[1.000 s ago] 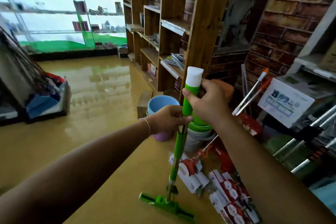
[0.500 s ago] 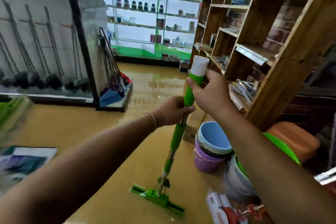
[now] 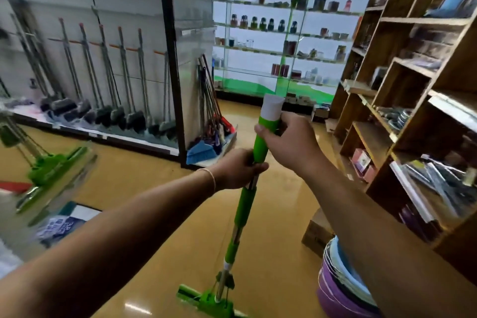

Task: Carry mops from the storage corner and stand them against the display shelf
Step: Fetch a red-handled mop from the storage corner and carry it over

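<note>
I hold a green mop [image 3: 244, 209] upright in front of me, its white-capped handle top at centre and its flat green head just above the floor at the bottom. My right hand [image 3: 291, 143] grips the handle just under the white cap. Lower down, my left hand [image 3: 236, 169] is curled round the shaft. Another green mop [image 3: 46, 166] leans at the left edge, blurred. The white display shelf [image 3: 113, 59] with a row of brooms stands at the back left.
A wooden shelving unit [image 3: 402, 100] runs along the right side. Stacked plastic buckets [image 3: 343, 289] and a cardboard box [image 3: 316, 232] sit on the floor at lower right. Glass shelves [image 3: 271, 33] with jars line the far wall. Printed packages [image 3: 62, 224] lie at lower left.
My view has swung left, away from the storage corner toward the broom display. Both hands keep the same grip on the green mop, which travels with me.
</note>
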`<state>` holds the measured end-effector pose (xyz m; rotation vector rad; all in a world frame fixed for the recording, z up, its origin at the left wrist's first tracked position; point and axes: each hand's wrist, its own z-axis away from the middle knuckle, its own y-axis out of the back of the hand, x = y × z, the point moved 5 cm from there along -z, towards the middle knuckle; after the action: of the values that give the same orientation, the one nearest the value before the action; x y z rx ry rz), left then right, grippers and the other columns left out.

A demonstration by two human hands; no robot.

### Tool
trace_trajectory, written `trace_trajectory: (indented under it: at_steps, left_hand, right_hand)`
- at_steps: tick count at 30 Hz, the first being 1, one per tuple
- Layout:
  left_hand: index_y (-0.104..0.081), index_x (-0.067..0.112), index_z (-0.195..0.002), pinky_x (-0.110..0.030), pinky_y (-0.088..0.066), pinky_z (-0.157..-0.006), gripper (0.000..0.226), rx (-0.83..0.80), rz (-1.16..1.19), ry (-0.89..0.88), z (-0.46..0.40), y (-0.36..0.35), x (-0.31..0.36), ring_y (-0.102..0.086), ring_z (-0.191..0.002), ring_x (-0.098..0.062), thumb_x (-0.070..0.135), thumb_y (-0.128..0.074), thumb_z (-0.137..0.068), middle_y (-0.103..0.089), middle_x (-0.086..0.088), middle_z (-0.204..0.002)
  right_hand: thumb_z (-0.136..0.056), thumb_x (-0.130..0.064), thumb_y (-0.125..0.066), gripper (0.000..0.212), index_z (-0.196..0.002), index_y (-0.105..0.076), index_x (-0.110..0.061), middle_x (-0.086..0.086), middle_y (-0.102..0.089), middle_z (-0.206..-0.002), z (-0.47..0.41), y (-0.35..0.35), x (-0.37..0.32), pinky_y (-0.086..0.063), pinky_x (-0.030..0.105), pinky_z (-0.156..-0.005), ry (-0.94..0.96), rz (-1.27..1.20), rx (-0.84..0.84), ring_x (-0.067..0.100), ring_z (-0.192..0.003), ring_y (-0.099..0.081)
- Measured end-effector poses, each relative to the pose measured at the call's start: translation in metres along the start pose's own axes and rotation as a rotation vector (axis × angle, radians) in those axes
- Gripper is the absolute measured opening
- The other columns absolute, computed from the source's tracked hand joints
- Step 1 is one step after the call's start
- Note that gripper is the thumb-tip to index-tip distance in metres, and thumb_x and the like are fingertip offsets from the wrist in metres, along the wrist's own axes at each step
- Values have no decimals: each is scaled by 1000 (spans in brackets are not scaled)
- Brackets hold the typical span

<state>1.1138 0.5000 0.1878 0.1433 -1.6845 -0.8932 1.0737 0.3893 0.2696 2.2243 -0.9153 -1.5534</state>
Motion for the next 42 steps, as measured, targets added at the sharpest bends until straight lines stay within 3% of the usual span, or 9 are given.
trace_trajectory:
  at_steps: [16,22,25,27,30,32,36,39,42]
  left_hand:
    - [-63,9,-99,-51,-55,-86,23,127,38,62,-163,83,-92,-67,-92,-29,32,-61,-94,-69,-15,-96]
    - [-66,11,-101,-48,-53,-91,25,90,93,40,-239,129,-142,-67,-94,-27,34,-62,-92,-70,-12,-97]
    - [-67,8,-101,-39,-53,-85,28,74,119,49,-274,158,-162,-62,-80,-20,35,-64,-92,-69,-11,-93]
    - [-68,10,-102,-40,-53,-90,27,63,147,41,-295,176,-173,-63,-84,-15,35,-65,-92,-71,-11,-98]
    - [-69,9,-104,-45,-51,-97,27,58,167,41,-321,199,-189,-67,-100,-25,33,-65,-91,-72,-12,-103]
    - [-69,7,-105,-42,-51,-97,25,81,171,47,-333,213,-198,-67,-100,-23,29,-65,-92,-72,-11,-103]
    - [-69,7,-104,-37,-54,-88,22,120,155,49,-359,241,-213,-68,-94,-21,25,-63,-93,-73,-9,-100]
    - [-69,9,-102,-29,-52,-72,21,136,123,68,-379,259,-225,-64,-74,-10,27,-60,-95,-69,-1,-86]
    - [-67,11,-102,-34,-54,-85,17,173,132,110,-400,275,-242,-67,-92,-17,24,-60,-94,-71,-6,-97]
  right_hand:
    - [-88,-36,-73,27,-105,-70,-16,0,-72,-97,-192,-97,42,-56,46,-85,53,-24,-123,18,-89,-67]
    - [-90,-34,-70,24,-105,-68,-15,2,-71,-96,-277,-155,52,-56,49,-84,56,-9,-108,21,-89,-67]
    - [-91,-31,-69,20,-102,-66,-15,2,-69,-91,-321,-179,53,-56,51,-82,49,-14,-112,22,-86,-66]
    - [-91,-29,-68,18,-102,-65,-15,2,-69,-90,-345,-194,53,-56,50,-82,60,-23,-117,22,-86,-66]
    - [-92,-25,-67,11,-100,-63,-18,2,-67,-90,-378,-213,50,-55,47,-81,93,-33,-116,22,-86,-65]
    - [-92,-24,-67,8,-97,-62,-19,2,-67,-89,-397,-225,49,-55,44,-78,109,-39,-124,22,-85,-64]
    - [-92,-21,-67,9,-96,-60,-19,1,-65,-86,-436,-253,48,-49,37,-74,139,-54,-145,22,-82,-62]
    - [-92,-19,-66,10,-99,-60,-16,4,-66,-89,-465,-274,51,-51,39,-76,166,-90,-157,23,-85,-64]
    - [-93,-19,-66,9,-96,-58,-18,4,-64,-87,-495,-295,58,-50,38,-74,192,-114,-194,24,-85,-63]
